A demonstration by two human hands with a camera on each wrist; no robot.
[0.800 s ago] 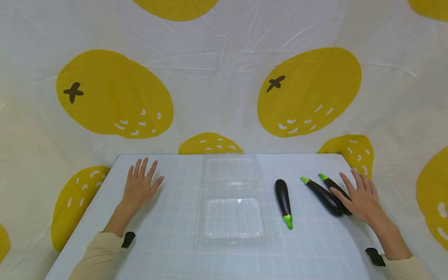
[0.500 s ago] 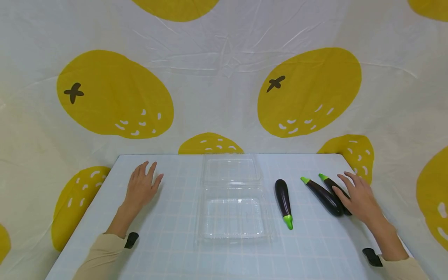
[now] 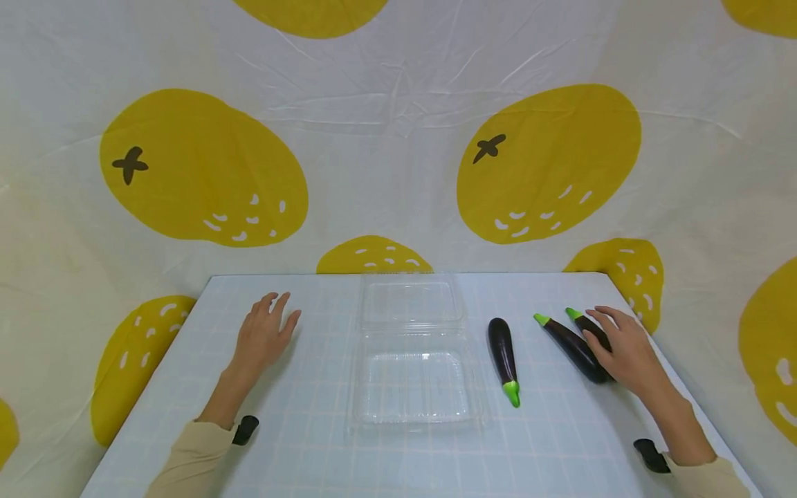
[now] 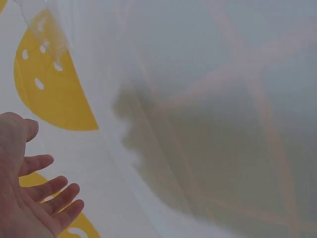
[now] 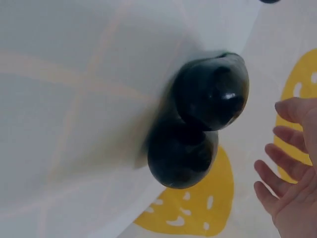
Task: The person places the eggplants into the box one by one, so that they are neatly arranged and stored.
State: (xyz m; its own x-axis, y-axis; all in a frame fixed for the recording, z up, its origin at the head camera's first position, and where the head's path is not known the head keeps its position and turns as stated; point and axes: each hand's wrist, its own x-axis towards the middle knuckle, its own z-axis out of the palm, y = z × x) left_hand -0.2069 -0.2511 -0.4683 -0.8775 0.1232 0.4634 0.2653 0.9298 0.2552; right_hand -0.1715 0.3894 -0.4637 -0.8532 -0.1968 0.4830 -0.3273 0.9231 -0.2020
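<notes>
Three dark purple eggplants with green stems lie right of the middle in the head view. Relaxed, slightly bent fingers of my right hand (image 3: 625, 353) hover over the rightmost eggplant (image 3: 588, 326), hiding its lower part. Close beside it is a second eggplant (image 3: 569, 348); the third eggplant (image 3: 502, 349) lies apart, stem toward me. In the right wrist view, two rounded eggplant ends (image 5: 213, 91) show, with a gap to the fingers. My left hand (image 3: 260, 337) is over the table's left side, fingers loosely spread and holding nothing. Between the hands sits a clear plastic clamshell container (image 3: 355, 387), its lid folded back.
The container's lid (image 3: 412, 302) reaches the far edge of the pale checked table (image 3: 299, 443). Behind stands a white cloth (image 3: 386, 180) printed with yellow fruit shapes. Black wrist straps (image 3: 652, 456) show at both sleeves.
My right hand has moved left over the rightmost eggplant, its fingers bending a little. The left hand has drifted right and slightly toward me. Eggplants and container have stayed put.
</notes>
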